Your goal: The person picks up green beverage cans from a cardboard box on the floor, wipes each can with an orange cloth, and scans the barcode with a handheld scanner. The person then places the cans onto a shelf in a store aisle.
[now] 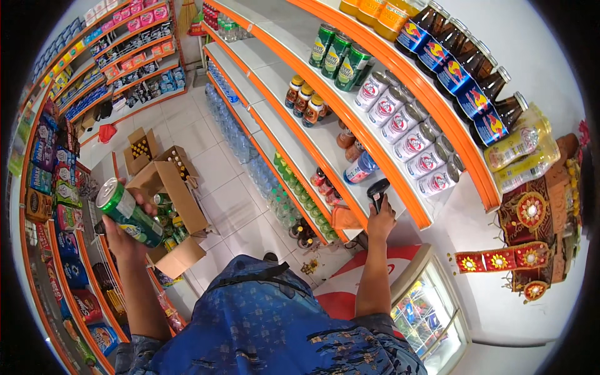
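Note:
In the head view my left hand (125, 236) is wrapped around a green drink can (130, 213), held tilted over an open cardboard box (180, 197) with more cans inside. At the right, my right hand (382, 219) grips the handle of a black handheld device (378, 188), perhaps a scanner, beside the shelf edge. Near that device a blue-labelled plastic bottle (360, 168) lies on the shelf, and an orange cloth (346, 218) rests by the lower shelf edge. Green cans (349, 68) and white cans (412, 145) stand in rows above.
Orange-edged shelves (300, 84) run along the right, with water bottles (239, 136) low down. Smaller boxes of bottles (140, 147) stand on the left behind the large box. Snack shelves (61, 253) line the far left. A glass-topped freezer (422, 304) stands at lower right.

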Motion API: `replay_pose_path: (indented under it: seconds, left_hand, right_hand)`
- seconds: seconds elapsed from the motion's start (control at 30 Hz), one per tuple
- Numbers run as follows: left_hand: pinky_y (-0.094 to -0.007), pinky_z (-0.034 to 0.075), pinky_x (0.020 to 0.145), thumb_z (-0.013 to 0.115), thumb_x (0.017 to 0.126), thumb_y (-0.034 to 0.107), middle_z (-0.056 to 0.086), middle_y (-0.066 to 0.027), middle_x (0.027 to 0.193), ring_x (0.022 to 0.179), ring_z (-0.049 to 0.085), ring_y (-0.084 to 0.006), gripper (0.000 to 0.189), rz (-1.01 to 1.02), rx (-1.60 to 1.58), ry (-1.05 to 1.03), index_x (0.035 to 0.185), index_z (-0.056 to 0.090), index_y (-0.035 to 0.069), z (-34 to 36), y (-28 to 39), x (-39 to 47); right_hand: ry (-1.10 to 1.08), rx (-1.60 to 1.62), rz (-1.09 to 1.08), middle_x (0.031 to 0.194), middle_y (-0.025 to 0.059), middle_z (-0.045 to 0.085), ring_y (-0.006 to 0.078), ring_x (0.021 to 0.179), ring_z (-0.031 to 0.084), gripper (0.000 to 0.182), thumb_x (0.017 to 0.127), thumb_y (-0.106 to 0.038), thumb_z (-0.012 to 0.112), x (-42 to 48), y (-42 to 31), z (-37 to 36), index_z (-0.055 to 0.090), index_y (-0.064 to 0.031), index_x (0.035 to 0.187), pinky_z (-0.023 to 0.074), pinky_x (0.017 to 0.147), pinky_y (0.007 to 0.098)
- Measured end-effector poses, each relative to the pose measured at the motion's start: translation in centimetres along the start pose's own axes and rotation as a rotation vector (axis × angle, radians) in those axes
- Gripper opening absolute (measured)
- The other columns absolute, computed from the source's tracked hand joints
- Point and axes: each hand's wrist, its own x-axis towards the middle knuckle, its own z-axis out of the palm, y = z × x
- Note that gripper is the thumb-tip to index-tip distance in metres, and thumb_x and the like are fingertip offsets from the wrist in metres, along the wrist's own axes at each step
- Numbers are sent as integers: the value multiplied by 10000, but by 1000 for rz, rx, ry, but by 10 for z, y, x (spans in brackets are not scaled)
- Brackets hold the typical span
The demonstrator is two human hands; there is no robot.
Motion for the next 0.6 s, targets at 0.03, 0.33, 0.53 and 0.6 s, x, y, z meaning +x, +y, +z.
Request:
replay_pose_path:
  seconds: [0.03, 0.33, 0.53, 0.6]
  left_hand:
    - [-396, 540, 809, 568, 913, 708, 581, -115, 1032, 944, 624, -251, 892, 23, 11, -5, 1513, 328, 92, 4, -5, 4]
    - [-454, 553, 754, 479, 897, 787, 598, -106, 971, 819, 635, -262, 879, -132, -37, 4, 1517, 364, 174, 47, -64, 40]
    - [-439, 565, 781, 613, 876, 692, 616, -125, 1026, 894, 661, -275, 863, -150, -27, -173, 1451, 408, 83, 68, -95, 94]
    - [-432, 565, 821, 739, 813, 562, 616, -116, 1061, 933, 665, -265, 789, -200, -24, -210, 1336, 487, 27, 67, -103, 117]
  right_hand:
    - [8, -4, -7, 1390, 91, 608, 353, 1229, 565, 717, 890, -328, 734, 2, -1, 1, 437, -164, 1521, 426, 983, 588]
    - [-20, -38, -41, 1420, 109, 583, 371, 1248, 550, 757, 895, -342, 733, -1, -4, -10, 393, -199, 1555, 402, 999, 611]
    - [48, 0, -54, 1381, 224, 576, 424, 1243, 551, 748, 878, -336, 736, -12, -3, -8, 427, -141, 1531, 420, 1030, 584]
    - [111, 38, -128, 1386, 242, 564, 432, 1270, 528, 755, 880, -331, 733, -11, 3, -1, 419, -109, 1529, 399, 1063, 572]
